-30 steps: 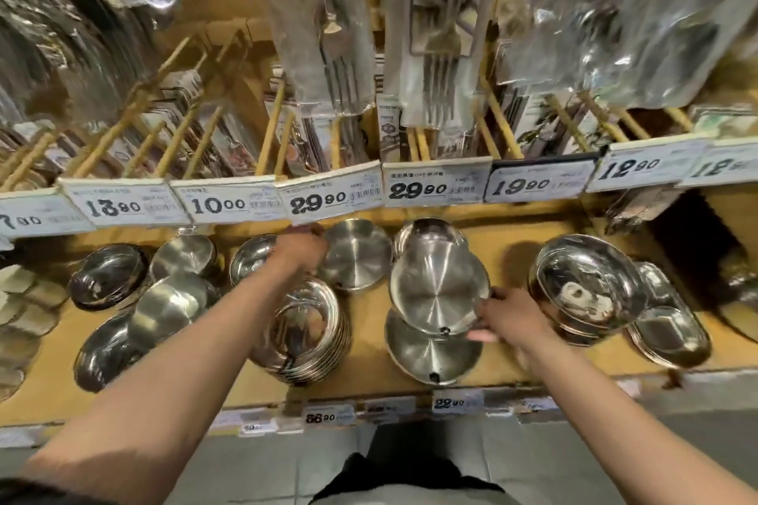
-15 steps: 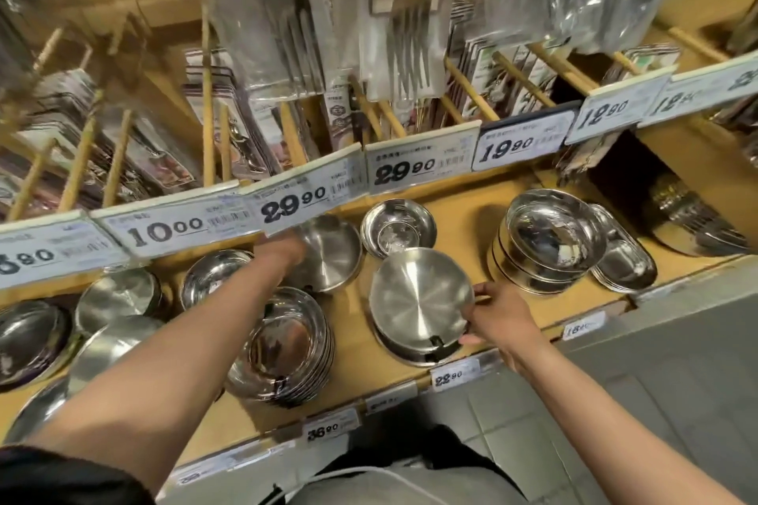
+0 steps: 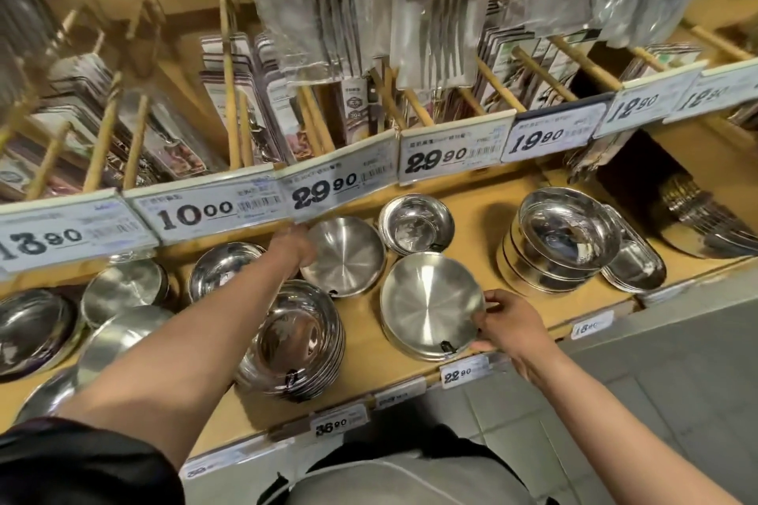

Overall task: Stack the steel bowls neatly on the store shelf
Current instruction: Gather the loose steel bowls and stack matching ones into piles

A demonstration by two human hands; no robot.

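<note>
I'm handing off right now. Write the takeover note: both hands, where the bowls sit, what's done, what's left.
Left hand: reaches to the back of the shelf and touches the left rim of the brushed bowl; its grip is hidden.
Right hand: pinches the right rim of the front stack, which sits on the shelf above the 22.90 tag.
Done: the front stack looks nested.
Left: the brushed bowl lies apart; probably add it, then square the stack.
</note>
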